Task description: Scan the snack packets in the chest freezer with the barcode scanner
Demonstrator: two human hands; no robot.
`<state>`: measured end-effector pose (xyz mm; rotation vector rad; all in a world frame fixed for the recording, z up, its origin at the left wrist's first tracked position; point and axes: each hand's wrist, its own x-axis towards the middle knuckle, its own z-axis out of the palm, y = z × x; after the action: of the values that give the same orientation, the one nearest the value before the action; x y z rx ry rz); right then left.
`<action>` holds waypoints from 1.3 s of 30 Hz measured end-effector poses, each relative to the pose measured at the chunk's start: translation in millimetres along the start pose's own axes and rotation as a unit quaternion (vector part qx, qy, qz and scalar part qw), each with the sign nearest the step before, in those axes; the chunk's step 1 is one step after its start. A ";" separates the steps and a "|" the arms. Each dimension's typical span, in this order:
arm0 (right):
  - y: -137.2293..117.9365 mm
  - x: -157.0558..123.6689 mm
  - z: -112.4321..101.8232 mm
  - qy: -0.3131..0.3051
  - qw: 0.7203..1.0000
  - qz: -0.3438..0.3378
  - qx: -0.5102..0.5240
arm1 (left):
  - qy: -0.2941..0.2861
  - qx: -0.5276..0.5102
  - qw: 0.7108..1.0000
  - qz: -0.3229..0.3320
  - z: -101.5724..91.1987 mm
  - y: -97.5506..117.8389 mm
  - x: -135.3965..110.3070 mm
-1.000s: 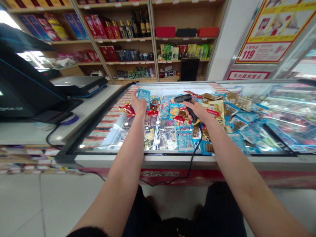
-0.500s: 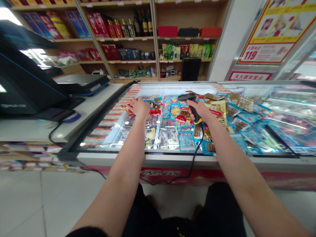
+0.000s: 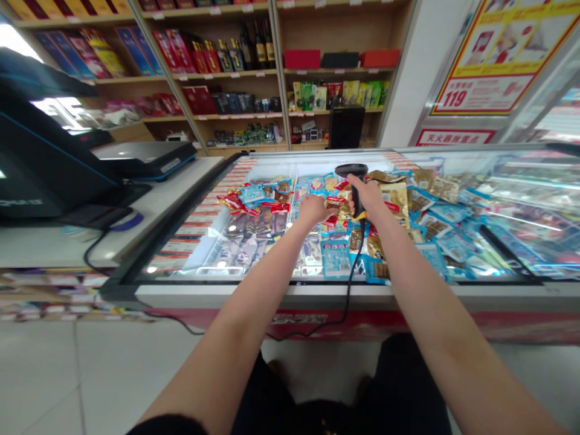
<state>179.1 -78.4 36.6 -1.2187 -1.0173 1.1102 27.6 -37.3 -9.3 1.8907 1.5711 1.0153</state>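
Head view: right hand's fingers closed round barcode scanner; left hand's fingers spread over freezer packets.

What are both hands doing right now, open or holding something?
Left hand: open, over the snack packets.
Right hand: closed, holding a corded barcode scanner.

Past my right hand, wooden shelves filled with boxed goods and bottles line the back of the shop. Farther right stand a white pillar and a red-and-yellow poster. Left of my left hand, a pale counter holds a black checkout terminal. Pale floor tiles spread below my hands, and bright light glares at the far upper left.
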 end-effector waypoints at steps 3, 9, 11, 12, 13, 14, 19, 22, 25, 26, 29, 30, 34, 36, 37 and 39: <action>0.6 1.0 0.5 0.005 1.000 0.003 -0.006 | -0.005 0.037 0.999 0.000 8.2 9.3 -0.7; 0.8 2.3 0.1 0.006 1.000 0.005 0.003 | -0.037 0.005 0.999 0.014 13.8 13.2 2.1; 0.3 2.1 0.2 0.011 1.000 0.004 0.001 | -0.030 -0.044 0.999 0.004 11.5 8.5 5.9; -0.1 1.8 0.4 0.011 1.000 0.005 -0.002 | -0.011 -0.065 0.998 -0.003 9.5 5.5 8.4; -0.4 1.4 0.6 0.011 1.000 0.006 -0.003 | 0.012 -0.082 0.997 -0.012 7.1 2.2 11.2; -0.8 1.0 1.0 0.010 1.000 0.008 -0.004 | 0.034 -0.095 0.995 -0.023 4.1 -1.3 14.1; -3.0 -3.0 3.4 -0.011 0.999 0.031 0.011 | 0.072 -0.158 0.982 -0.071 -13.0 -16.8 27.2; -4.6 -6.4 5.2 -0.030 0.998 0.054 0.022 | 0.094 -0.215 0.970 -0.071 -20.4 -19.5 29.8; -5.2 -9.1 7.1 -0.057 0.995 0.070 0.042 | 0.109 -0.215 0.969 -0.055 -23.4 -17.2 28.6; -5.3 -9.8 7.7 -0.065 0.994 0.072 0.049 | 0.110 -0.202 0.972 -0.053 -23.5 -16.1 27.8; -5.8 -12.3 9.6 -0.083 0.992 0.072 0.059 | 0.112 -0.152 0.981 -0.045 -22.2 -13.7 25.8; -6.1 -13.2 10.1 -0.088 0.992 0.074 0.057 | 0.113 -0.137 0.983 -0.042 -21.4 -13.3 25.3; -6.8 -14.8 10.7 -0.098 0.991 0.078 0.051 | 0.116 -0.105 0.987 -0.028 -18.9 -13.3 24.0; -6.4 -13.8 10.0 -0.097 0.990 0.081 0.056 | 0.117 -0.103 0.987 -0.025 -18.5 -13.8 23.8; -6.0 -13.0 9.6 -0.097 0.990 0.082 0.060 | 0.118 -0.103 0.987 -0.025 -18.5 -14.3 23.8; -5.3 -11.2 8.6 -0.098 0.989 0.083 0.067 | 0.122 -0.103 0.987 -0.030 -18.5 -15.9 24.4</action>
<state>169.1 -88.0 42.6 -1.1168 -0.9831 1.4297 4.9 -11.8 -4.2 1.6195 1.5758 1.3676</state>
